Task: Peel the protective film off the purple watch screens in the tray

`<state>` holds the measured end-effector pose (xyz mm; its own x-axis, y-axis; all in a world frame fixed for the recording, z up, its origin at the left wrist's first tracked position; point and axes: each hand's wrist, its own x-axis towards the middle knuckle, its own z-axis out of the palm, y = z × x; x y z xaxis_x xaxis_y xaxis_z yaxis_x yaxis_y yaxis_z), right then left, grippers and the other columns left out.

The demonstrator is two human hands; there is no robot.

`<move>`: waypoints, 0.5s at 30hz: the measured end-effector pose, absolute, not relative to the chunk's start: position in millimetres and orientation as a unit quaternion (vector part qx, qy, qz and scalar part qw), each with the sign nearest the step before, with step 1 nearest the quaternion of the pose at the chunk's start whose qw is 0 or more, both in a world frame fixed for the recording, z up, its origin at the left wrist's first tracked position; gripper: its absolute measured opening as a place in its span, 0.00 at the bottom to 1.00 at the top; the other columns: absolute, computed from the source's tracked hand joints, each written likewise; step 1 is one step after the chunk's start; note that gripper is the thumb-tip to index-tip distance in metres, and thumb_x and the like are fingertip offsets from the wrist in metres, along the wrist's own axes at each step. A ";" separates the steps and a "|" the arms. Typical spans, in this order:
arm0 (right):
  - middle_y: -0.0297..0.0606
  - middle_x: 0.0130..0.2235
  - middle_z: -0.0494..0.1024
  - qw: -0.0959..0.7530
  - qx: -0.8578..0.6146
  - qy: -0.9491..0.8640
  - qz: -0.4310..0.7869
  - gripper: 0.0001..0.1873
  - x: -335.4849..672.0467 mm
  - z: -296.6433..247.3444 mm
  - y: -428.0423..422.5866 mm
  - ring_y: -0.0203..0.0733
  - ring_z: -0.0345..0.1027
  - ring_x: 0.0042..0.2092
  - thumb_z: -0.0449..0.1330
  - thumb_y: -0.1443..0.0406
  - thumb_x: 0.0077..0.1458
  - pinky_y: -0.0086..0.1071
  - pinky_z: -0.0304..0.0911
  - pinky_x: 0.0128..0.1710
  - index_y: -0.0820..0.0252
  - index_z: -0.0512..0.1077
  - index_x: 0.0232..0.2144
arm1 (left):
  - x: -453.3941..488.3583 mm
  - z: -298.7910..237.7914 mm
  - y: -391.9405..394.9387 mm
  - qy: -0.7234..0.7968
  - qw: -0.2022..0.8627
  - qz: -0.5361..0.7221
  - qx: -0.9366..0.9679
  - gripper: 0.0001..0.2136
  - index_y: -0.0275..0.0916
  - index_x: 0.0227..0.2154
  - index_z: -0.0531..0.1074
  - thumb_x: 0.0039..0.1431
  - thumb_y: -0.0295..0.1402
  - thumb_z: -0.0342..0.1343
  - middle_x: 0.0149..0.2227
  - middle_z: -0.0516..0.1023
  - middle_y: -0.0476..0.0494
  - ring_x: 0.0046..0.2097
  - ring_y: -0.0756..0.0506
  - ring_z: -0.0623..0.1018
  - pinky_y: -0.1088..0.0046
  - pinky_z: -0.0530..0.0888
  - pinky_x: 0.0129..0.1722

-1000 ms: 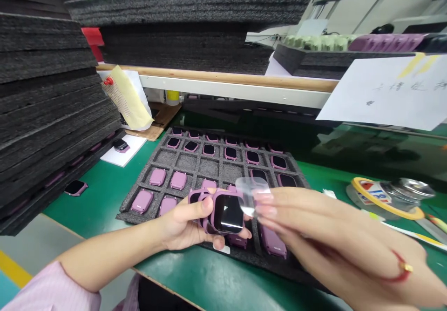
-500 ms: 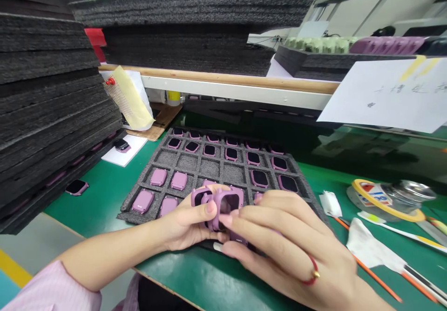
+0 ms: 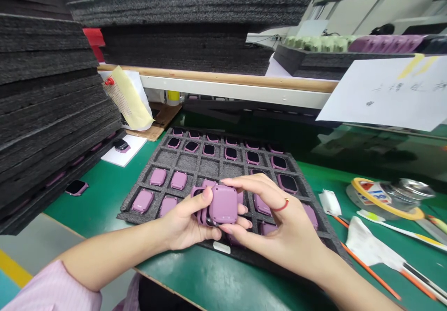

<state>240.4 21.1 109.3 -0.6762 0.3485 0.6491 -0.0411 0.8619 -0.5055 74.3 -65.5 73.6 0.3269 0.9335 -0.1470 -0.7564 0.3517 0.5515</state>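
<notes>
My left hand (image 3: 185, 218) grips a few purple smartwatch cases (image 3: 198, 191) stacked on edge, its thumb over them. In front of these, a purple smartwatch case (image 3: 224, 204) shows its plain back. My right hand (image 3: 284, 222) has thumb and forefinger at the top and bottom edges of that case, while its other fingers reach behind. Both hands are above a black foam tray (image 3: 210, 166) with square pockets. Back rows hold watches with dark screens up (image 3: 230, 153); front rows hold watches back side up (image 3: 143, 201). My hands hide part of the tray.
Tall stacks of black foam trays (image 3: 45, 97) stand at the left and on the shelf (image 3: 237, 84). One watch (image 3: 77, 187) lies on the green table (image 3: 94, 176) at left. At right are a glass jar (image 3: 387, 199), a white cloth (image 3: 370, 243) and brushes.
The front watch case in my hands has turned from its dark inner or screen side to its purple back. My right hand has drawn back and now spans its edges.
</notes>
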 end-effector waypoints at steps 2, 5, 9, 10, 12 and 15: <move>0.41 0.45 0.81 0.389 -0.071 -0.894 0.212 0.25 239.5 111.1 23.1 0.46 0.76 0.45 0.66 0.68 0.53 0.41 0.73 0.44 0.54 0.70 0.54 | 76.2 75.2 -65.9 0.244 0.779 0.547 0.183 0.27 0.28 0.38 0.80 0.45 0.49 0.72 0.34 0.83 0.34 0.32 0.48 0.81 0.84 0.72 0.25; 0.42 0.44 0.82 0.395 -0.084 -0.902 0.154 0.23 238.1 113.7 38.4 0.48 0.77 0.44 0.66 0.66 0.53 0.44 0.72 0.45 0.54 0.71 0.52 | 79.6 78.7 -64.6 0.288 0.740 0.594 0.125 0.22 0.32 0.38 0.79 0.45 0.43 0.74 0.37 0.83 0.36 0.34 0.47 0.83 0.82 0.77 0.30; 0.43 0.42 0.82 0.369 -0.220 -0.892 0.142 0.16 232.1 100.4 83.9 0.50 0.78 0.42 0.66 0.58 0.54 0.45 0.74 0.44 0.57 0.76 0.44 | 78.5 82.5 -60.0 0.340 0.719 0.604 0.055 0.11 0.34 0.39 0.77 0.54 0.29 0.69 0.39 0.83 0.37 0.37 0.46 0.84 0.83 0.76 0.29; 0.44 0.42 0.82 0.343 -0.242 -0.897 0.141 0.16 229.9 92.9 95.9 0.52 0.78 0.43 0.66 0.57 0.54 0.48 0.73 0.46 0.58 0.77 0.43 | 77.1 83.1 -58.9 0.351 0.717 0.601 0.047 0.09 0.33 0.39 0.76 0.56 0.29 0.67 0.38 0.83 0.37 0.34 0.47 0.84 0.85 0.74 0.24; 0.48 0.43 0.83 0.308 -0.253 -0.907 0.135 0.17 225.7 75.9 115.3 0.57 0.77 0.46 0.67 0.57 0.52 0.55 0.72 0.48 0.60 0.79 0.41 | 74.2 83.6 -57.7 0.364 0.710 0.601 0.043 0.07 0.33 0.38 0.76 0.60 0.32 0.62 0.36 0.84 0.38 0.21 0.53 0.77 0.85 0.65 0.15; 0.49 0.45 0.83 0.291 -0.237 -0.915 0.145 0.13 223.0 59.3 125.9 0.59 0.78 0.48 0.67 0.60 0.52 0.58 0.71 0.51 0.59 0.81 0.40 | 71.8 84.0 -57.7 0.364 0.702 0.609 0.069 0.09 0.33 0.37 0.76 0.63 0.36 0.57 0.34 0.84 0.37 0.12 0.59 0.61 0.84 0.54 0.11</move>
<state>223.0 125.9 59.3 -0.7173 0.5194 0.4644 0.3500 0.8449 -0.4045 71.8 -57.7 84.0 -0.0058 0.9046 -0.4263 -0.8040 0.2492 0.5398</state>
